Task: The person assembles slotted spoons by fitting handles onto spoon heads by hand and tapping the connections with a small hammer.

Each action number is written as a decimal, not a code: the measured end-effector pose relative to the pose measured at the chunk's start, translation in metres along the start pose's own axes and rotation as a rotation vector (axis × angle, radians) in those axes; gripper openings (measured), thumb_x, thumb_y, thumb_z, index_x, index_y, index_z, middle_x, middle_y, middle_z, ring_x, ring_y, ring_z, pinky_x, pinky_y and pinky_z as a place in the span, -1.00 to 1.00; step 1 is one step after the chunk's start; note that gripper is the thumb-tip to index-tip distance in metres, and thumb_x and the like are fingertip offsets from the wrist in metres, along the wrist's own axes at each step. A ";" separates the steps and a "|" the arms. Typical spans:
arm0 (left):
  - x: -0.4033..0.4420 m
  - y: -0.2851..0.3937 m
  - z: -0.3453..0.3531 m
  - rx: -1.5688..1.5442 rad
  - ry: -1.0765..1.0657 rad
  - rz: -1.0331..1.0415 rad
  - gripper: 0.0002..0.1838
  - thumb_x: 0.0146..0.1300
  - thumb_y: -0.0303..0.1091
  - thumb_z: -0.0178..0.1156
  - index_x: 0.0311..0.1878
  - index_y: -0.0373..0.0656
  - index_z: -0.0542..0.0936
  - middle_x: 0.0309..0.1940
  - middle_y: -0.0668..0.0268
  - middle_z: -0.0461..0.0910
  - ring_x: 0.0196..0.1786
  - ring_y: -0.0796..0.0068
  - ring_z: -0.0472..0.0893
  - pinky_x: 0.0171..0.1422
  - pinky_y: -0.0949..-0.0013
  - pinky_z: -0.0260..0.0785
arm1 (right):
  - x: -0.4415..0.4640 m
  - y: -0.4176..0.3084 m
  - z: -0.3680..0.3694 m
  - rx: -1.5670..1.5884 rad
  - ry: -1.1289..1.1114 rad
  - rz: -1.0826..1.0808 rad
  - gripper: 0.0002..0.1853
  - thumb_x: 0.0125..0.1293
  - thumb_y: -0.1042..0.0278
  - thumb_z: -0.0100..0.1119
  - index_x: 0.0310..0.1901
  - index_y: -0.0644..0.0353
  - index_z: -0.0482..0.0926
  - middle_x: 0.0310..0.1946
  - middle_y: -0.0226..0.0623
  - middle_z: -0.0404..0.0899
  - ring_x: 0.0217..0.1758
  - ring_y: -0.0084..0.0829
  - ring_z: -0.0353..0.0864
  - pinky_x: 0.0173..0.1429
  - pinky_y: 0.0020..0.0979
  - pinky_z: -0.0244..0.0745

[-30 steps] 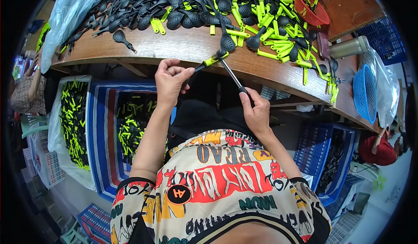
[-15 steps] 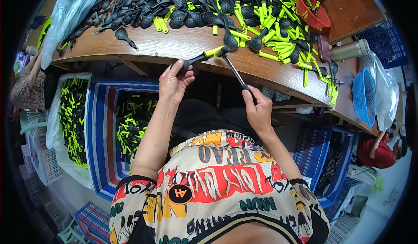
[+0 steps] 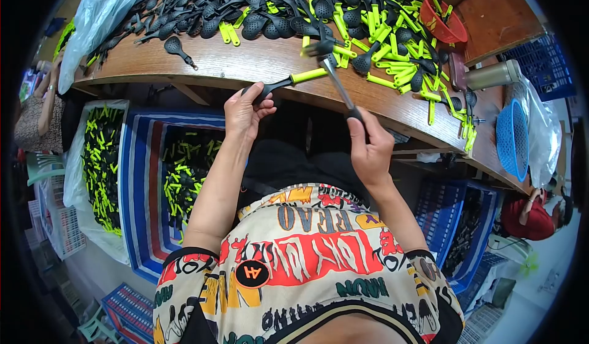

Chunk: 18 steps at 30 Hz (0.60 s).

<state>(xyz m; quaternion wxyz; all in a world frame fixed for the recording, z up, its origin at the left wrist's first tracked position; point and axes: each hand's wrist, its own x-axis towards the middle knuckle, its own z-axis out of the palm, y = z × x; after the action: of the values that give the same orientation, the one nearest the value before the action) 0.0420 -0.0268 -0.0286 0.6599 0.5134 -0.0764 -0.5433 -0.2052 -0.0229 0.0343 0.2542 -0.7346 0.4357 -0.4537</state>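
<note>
My left hand (image 3: 244,114) is closed on a black spoon (image 3: 270,88), whose lime-green handle (image 3: 308,75) reaches over the table's front edge. My right hand (image 3: 372,146) grips the dark handle of a hammer (image 3: 341,88); its blurred head is above the wood, just beyond the green handle's end and apart from it. Beyond the hammer lies a pile of black perforated spoons (image 3: 251,0). Loose green handles (image 3: 399,68) are scattered to the right. A single spoon (image 3: 175,47) lies apart on the left of the table.
The wooden table (image 3: 141,65) carries a red basket (image 3: 443,22), a steel bottle (image 3: 492,74) and a blue basket (image 3: 513,136). Plastic film (image 3: 101,22) hangs at the left. Below stand a striped bag (image 3: 144,190) and a blue crate (image 3: 442,218). Other people are at both sides.
My right hand has shifted right and the hammer head has lifted off the green handle. My left hand has turned, and the spoon's handle now shows along its length.
</note>
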 end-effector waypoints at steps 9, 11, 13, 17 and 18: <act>-0.001 0.000 0.001 0.029 -0.003 0.026 -0.80 0.24 -0.33 0.33 -0.22 -0.29 0.60 -0.44 0.21 0.64 -0.53 0.52 0.61 -0.40 0.38 0.61 | 0.004 0.002 0.003 -0.107 -0.030 -0.107 -0.73 0.25 0.40 0.28 -0.03 0.25 0.60 -0.33 -0.06 0.66 -0.35 -0.07 0.68 -0.34 -0.31 0.54; -0.002 -0.002 0.000 0.029 0.005 0.013 -0.80 0.24 -0.33 0.32 -0.21 -0.27 0.61 -0.43 0.21 0.64 -0.52 0.52 0.60 -0.38 0.37 0.59 | 0.004 -0.006 -0.001 0.000 0.060 -0.068 -0.72 0.26 0.42 0.28 0.00 0.26 0.59 -0.30 -0.03 0.66 -0.32 -0.07 0.68 -0.31 -0.32 0.55; -0.003 -0.001 0.001 0.025 -0.036 0.061 -0.78 0.22 -0.32 0.34 -0.27 -0.30 0.58 -0.45 0.22 0.64 -0.55 0.53 0.63 -0.42 0.41 0.62 | -0.002 0.008 0.003 -0.235 -0.060 -0.074 -0.76 0.27 0.39 0.26 -0.05 0.25 0.59 -0.30 -0.03 0.66 -0.34 -0.06 0.67 -0.35 -0.28 0.53; -0.005 -0.002 0.001 0.036 -0.039 0.075 -0.78 0.23 -0.31 0.34 -0.29 -0.29 0.58 -0.46 0.23 0.64 -0.55 0.54 0.63 -0.43 0.41 0.61 | 0.004 0.022 0.004 -0.338 -0.107 -0.129 -0.77 0.28 0.37 0.24 -0.07 0.22 0.59 -0.42 -0.12 0.62 -0.40 -0.05 0.63 -0.42 -0.20 0.48; -0.007 -0.001 0.000 0.042 -0.037 0.072 -0.78 0.23 -0.31 0.34 -0.29 -0.29 0.58 -0.46 0.23 0.64 -0.55 0.54 0.63 -0.43 0.41 0.61 | 0.005 0.018 0.003 -0.208 -0.040 -0.152 -0.77 0.27 0.37 0.25 -0.05 0.21 0.58 -0.47 -0.14 0.60 -0.42 -0.05 0.62 -0.43 -0.20 0.47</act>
<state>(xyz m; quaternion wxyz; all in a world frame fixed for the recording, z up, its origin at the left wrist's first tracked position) 0.0386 -0.0215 -0.0263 0.6667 0.5137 -0.1185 -0.5268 -0.2086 -0.0364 0.0211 0.1499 -0.7968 0.4183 -0.4094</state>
